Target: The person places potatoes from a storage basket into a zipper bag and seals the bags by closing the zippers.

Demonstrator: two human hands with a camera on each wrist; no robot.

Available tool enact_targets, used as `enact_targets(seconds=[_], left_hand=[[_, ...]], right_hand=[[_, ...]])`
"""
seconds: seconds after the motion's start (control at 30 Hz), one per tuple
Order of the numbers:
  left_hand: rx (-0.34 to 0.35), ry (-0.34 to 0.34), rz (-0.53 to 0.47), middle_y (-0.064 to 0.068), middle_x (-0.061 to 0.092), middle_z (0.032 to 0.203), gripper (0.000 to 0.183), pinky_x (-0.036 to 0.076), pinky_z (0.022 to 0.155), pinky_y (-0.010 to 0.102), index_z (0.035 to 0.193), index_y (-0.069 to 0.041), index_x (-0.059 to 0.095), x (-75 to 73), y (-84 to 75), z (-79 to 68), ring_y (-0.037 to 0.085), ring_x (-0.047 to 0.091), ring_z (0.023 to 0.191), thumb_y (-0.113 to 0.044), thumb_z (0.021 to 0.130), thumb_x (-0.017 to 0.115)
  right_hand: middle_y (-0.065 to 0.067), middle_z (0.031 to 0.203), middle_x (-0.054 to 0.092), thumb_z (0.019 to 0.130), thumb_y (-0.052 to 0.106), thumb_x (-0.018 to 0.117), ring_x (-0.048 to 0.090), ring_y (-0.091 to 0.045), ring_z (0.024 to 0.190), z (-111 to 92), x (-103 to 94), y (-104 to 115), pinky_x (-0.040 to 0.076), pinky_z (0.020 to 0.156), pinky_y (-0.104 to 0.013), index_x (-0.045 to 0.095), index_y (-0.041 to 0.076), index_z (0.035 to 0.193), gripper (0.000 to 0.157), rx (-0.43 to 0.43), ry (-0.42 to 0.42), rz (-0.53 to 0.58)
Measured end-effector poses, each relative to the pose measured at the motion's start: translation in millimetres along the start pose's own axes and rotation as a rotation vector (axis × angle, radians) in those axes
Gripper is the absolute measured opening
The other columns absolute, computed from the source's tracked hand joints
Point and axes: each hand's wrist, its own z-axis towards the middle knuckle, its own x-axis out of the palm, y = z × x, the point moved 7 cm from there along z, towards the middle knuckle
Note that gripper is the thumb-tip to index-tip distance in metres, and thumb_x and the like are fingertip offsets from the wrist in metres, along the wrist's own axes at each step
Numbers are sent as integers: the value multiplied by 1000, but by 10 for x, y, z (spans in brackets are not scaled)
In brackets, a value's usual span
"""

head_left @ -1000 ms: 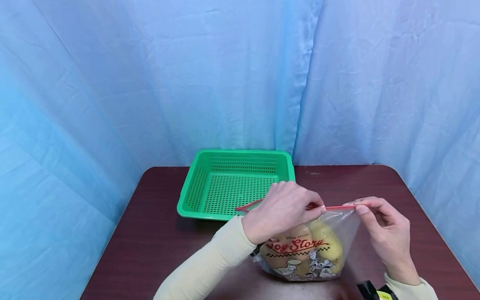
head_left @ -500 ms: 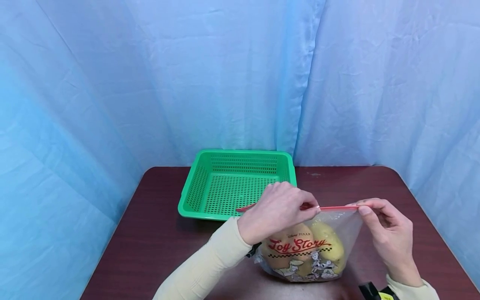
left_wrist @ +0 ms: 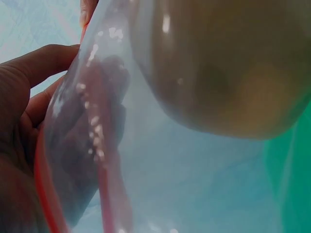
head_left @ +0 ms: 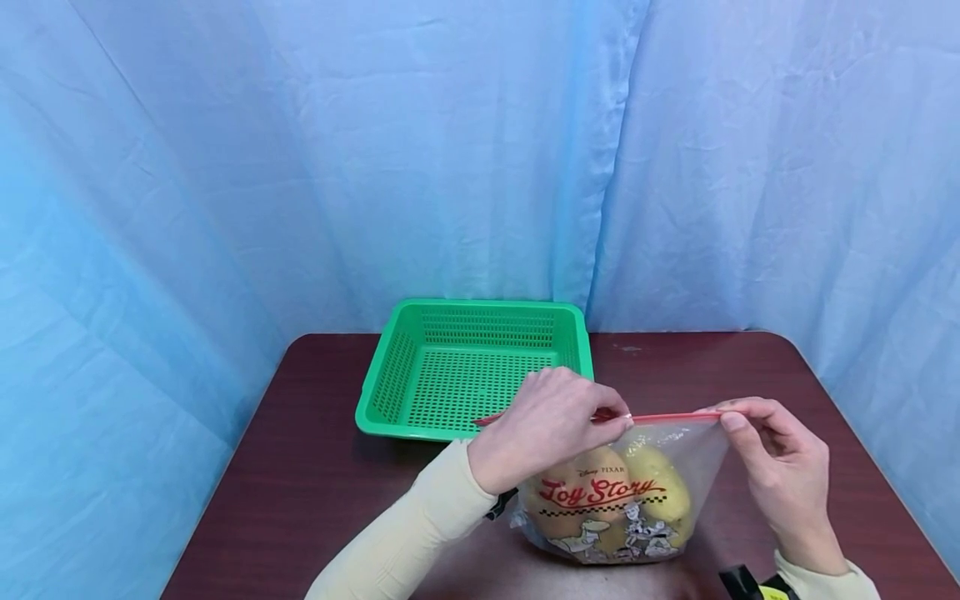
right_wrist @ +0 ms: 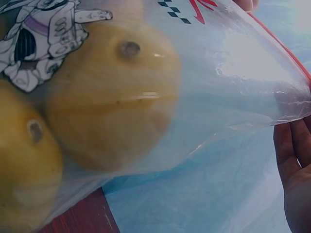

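A clear zip bag [head_left: 600, 508] with red "Toy Story" lettering and cartoon figures sits upright on the table, holding several yellow, rounded fruits [head_left: 654, 487]. In the right wrist view, one fruit [right_wrist: 121, 102] shows a dark stem scar through the plastic. My left hand [head_left: 551, 421] pinches the red zip strip [head_left: 675, 416] near the middle of the bag's mouth. At the strip's right end, my right hand [head_left: 787, 475] pinches the corner between thumb and fingers. Between the hands the strip runs taut; left of them, the left wrist view shows its two red edges [left_wrist: 43, 179] apart.
Behind the bag and to its left stands a green plastic basket [head_left: 472, 306] with perforated walls, nothing inside it. The dark red-brown table [head_left: 300, 500] ends at a blue curtain [head_left: 450, 167]. My left forearm crosses the table's front.
My left hand has slid a little left along the zip strip, lengthening the taut stretch between the hands. My right hand has shifted slightly right, still pinching the corner.
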Motion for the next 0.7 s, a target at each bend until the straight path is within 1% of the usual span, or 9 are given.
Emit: enact_targets(seconds=[0.2,0.37,0.5,0.7], left_hand=[[6,-22,10,-18,69,74,12,27,41,16,97,-26,84,-7,25,-47,-4,42,48,-27,97,72],[44,-58,11,-18,70,76,11,26,41,15,96,-24,84,-12,37,-88,-5,41,49,-24,96,73],[73,-80,-5,-16,72,79,10,26,41,14,96,-22,83,-19,44,-122,-5,41,50,-23,96,73],[105,-105,21,-16,74,82,11,26,43,13,97,-22,84,-40,50,-164,-4,44,53,-25,98,73]], right_hand=[[-10,99,75,89,-27,57,70,-12,84,-3,5,0,52,70,-14,61,-25,98,9,-13,1,15],[-12,99,75,90,-26,58,71,-13,84,-6,12,-1,52,70,-15,60,-26,97,8,-17,-1,40],[-12,99,75,90,-26,58,71,-13,84,-10,13,-1,52,70,-15,60,-26,97,8,-17,1,36],[-12,98,75,90,-26,57,71,-13,83,-14,1,3,52,70,-15,60,-27,98,8,-22,-8,32]])
